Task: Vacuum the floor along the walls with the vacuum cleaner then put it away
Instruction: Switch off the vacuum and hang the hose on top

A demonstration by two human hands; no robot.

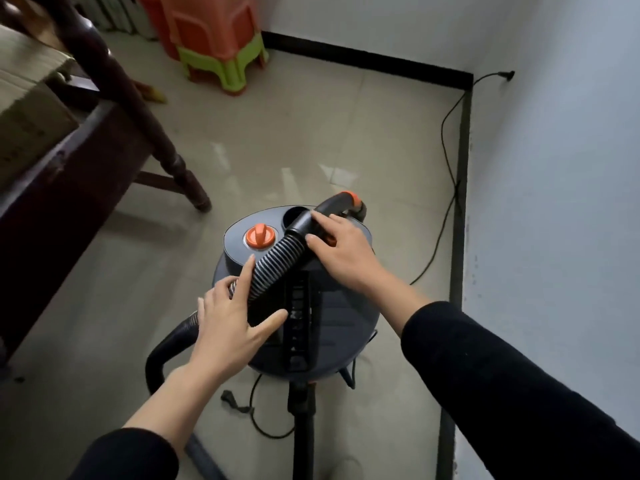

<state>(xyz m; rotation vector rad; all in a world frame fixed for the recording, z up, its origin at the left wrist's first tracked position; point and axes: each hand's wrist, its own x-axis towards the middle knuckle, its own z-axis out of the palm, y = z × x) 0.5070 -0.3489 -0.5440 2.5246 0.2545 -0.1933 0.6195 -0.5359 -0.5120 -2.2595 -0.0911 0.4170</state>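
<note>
Grey round canister vacuum cleaner (332,327) stands at centre frame near the white wall (554,168), with its black ribbed hose (277,258) draped over the lid. Left hand (232,327) and right hand (343,247) press the hose flat-fingered, clasping nothing. Likely risk: the springy hose slides off once released, and the loose black plug cord (239,407) at lower centre could snag.

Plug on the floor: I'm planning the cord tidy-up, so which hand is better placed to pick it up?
Probably left. The plug lies nearest the left hand, on its side of the vacuum cleaner; the right hand rests farther off on the hose.
</note>
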